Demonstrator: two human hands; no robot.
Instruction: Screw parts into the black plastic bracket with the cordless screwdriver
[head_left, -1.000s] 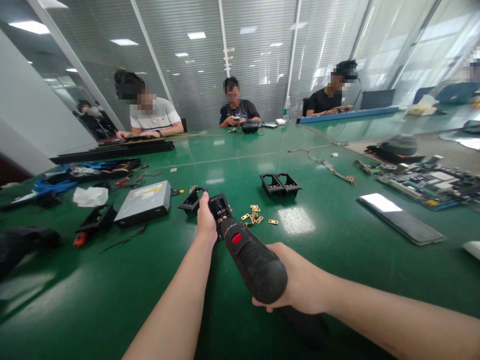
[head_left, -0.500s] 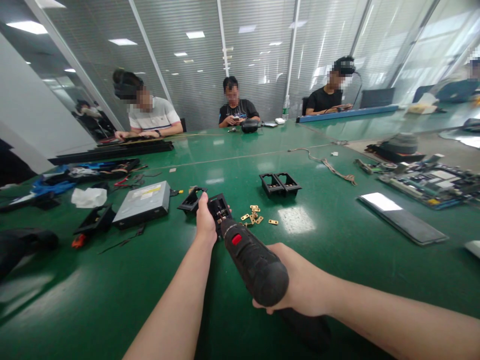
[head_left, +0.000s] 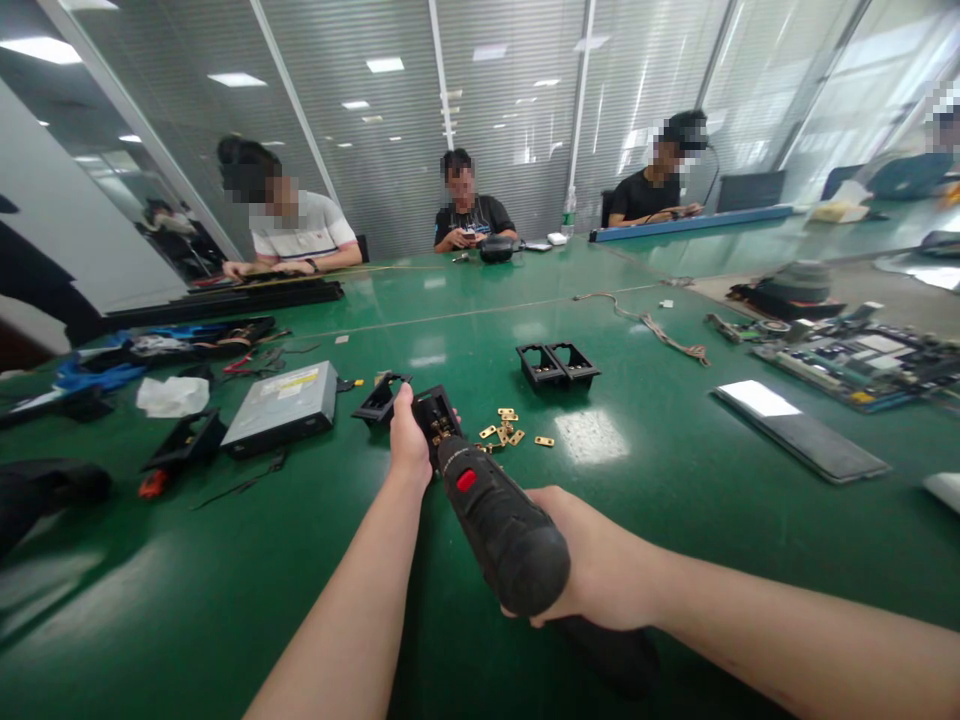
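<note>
While my view has shifted only a shade over the last second, the drill (head_left: 504, 530) has kept its nose at the black housing (head_left: 435, 408) — so the work, as I judge it, is on the same spot of the same part. The one newcomer is a dark-clothed person (head_left: 34, 265), far to the left of the loose brass plates (head_left: 504, 436), with no bearing on what I have in hand.

My left hand (head_left: 410, 440) is closed round the housing, thumb along its left side and fingertips just showing at its right; all this sits just left of the plates. My right hand (head_left: 577, 555) is wrapped about the drill, on the near side of the plates. Its fingers curl out of sight, so I cannot tell whether one presses a trigger — nor can I see exactly where the bit meets the metal inside.

A spare frame (head_left: 375, 405) lies farther left of the plates, past my thumb; two side-by-side frames (head_left: 559, 375) stand beyond them, slightly right.
</note>
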